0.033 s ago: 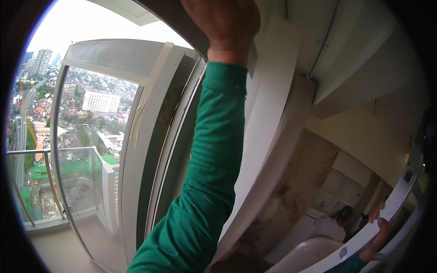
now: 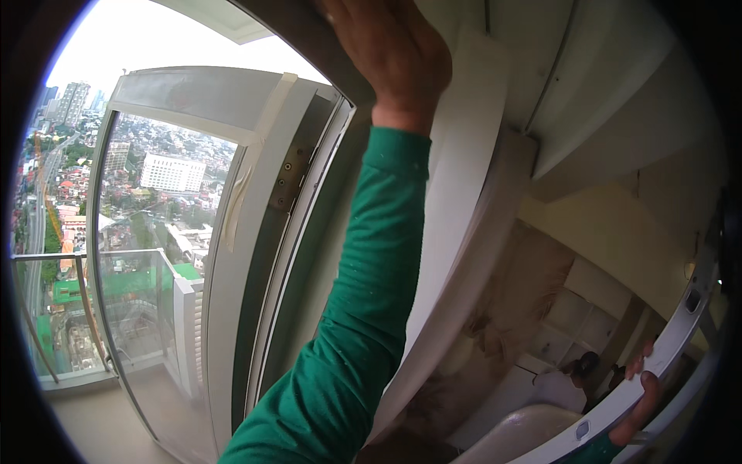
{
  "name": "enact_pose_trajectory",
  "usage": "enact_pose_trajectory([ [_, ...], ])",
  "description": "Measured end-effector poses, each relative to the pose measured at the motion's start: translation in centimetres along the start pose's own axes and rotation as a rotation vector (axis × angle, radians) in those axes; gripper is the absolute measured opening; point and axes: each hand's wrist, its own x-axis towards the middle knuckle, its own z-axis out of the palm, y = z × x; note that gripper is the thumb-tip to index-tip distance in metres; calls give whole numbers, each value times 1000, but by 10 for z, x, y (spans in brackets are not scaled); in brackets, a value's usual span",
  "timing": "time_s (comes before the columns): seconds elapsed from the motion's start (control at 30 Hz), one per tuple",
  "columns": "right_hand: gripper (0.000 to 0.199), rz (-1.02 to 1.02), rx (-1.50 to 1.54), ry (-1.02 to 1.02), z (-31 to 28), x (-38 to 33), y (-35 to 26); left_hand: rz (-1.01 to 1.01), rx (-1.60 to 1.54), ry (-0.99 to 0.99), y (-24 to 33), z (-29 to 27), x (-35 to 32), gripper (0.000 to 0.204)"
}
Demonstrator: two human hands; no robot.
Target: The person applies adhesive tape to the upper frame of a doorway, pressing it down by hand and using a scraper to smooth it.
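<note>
My left arm, in a green sleeve, reaches up the middle of the view. At the upper edge my left hand (image 2: 402, 58) is bent against the dark head of the door frame (image 2: 297, 35); its fingers are mostly cut off or hidden, so whether it holds anything does not show. Low on the right, my right hand (image 2: 645, 398) is wrapped round a pale metal rail (image 2: 618, 396) with oval slots, which looks like the side of a ladder.
An open glass door (image 2: 166, 255) with a pale frame stands on the left, a metal hinge plate (image 2: 284, 182) on the jamb beside it. Beyond is a balcony railing (image 2: 46, 257) high above a city. Indoors, a person (image 2: 564, 387) is near white shelving (image 2: 576, 321).
My left hand and forearm have shifted a little to the right and down along the frame, uncovering more of the jamb. My right hand stays on the rail.
</note>
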Motion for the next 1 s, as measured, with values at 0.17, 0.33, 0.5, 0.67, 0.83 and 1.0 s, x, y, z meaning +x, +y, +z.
enact_pose_trajectory([
  [0.17,48,48,24,-66,0,2,-5,-313,-137,-160,30,0,-133,71],
  [0.33,48,30,-18,-82,6,0,-6,-68,-28,2,11,1,-22,58],
  [0.5,56,0,19,20,10,-1,0,-20,-34,-133,-2,-12,-51,60],
  [0.67,58,15,18,-39,-7,4,-2,-154,-13,-45,11,-8,-66,63],
  [0.83,39,9,-50,-55,-12,-1,4,-11,59,22,3,-7,4,53],
  [1.0,32,52,-125,30,-64,2,19,45,-65,-48,-24,-28,7,53],
])
